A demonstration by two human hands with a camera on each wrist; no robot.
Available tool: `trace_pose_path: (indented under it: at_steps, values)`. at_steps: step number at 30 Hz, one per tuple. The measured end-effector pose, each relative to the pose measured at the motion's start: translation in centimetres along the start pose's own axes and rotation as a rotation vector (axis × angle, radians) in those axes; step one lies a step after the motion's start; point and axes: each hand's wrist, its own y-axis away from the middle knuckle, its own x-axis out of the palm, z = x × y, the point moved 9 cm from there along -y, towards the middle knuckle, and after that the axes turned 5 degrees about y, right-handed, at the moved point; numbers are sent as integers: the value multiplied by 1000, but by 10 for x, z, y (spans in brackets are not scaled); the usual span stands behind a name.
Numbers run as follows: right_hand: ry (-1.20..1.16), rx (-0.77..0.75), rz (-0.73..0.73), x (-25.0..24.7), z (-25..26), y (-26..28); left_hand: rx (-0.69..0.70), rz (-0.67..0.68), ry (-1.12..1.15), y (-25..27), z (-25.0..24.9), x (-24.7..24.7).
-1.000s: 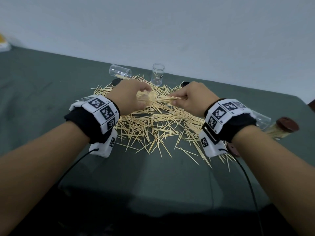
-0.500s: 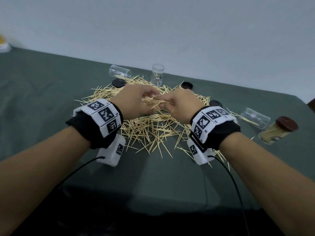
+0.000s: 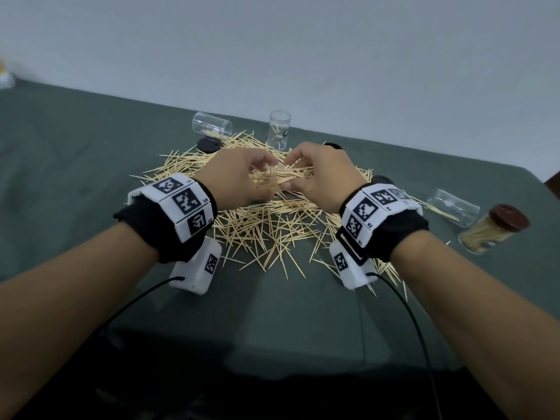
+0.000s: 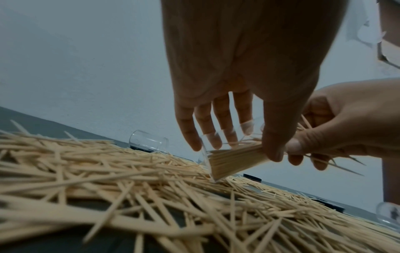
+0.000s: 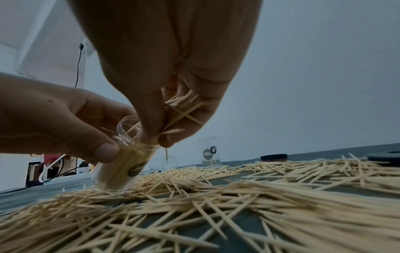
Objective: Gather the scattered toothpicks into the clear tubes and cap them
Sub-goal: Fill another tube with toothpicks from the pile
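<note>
A tilted clear tube (image 5: 121, 164), mostly packed with toothpicks, is gripped between the thumb and fingers of my left hand (image 3: 263, 174). Its base rests on the scattered toothpick pile (image 3: 266, 231). My right hand (image 3: 295, 172) pinches a loose bundle of toothpicks (image 5: 181, 109) right at the tube's open mouth, and some tips sit inside the rim. In the left wrist view the tube (image 4: 229, 159) shows under my left hand (image 4: 238, 145), with my right hand (image 4: 346, 128) beside it. The head view hides the tube behind both hands.
Behind the pile, one clear tube (image 3: 212, 128) lies on its side and another (image 3: 279, 128) stands upright. Three black caps (image 3: 207, 144) lie around the pile. At the right lie a clear tube (image 3: 454, 207) and a full tube with a dark red cap (image 3: 494, 233).
My right hand has carried its pinched toothpicks leftward to my left hand. The two hands now meet at the tube's mouth above the pile.
</note>
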Motion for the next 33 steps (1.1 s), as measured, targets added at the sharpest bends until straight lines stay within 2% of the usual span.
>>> trace_pose_path:
  at_steps: [18,23,28,33]
  values:
    - [-45,-27,-45,1,3,-3,-7,18,16,-1,-3,4]
    - [20,-76,-66,1,6,-4,2,10,30,-2,-3,5]
    - [-46,-68,-146,-3,2,-6,-12,-4,37,-3,0,1]
    - [-78,-84,-133,-2,5,-4,0,7,46,-5,-1,3]
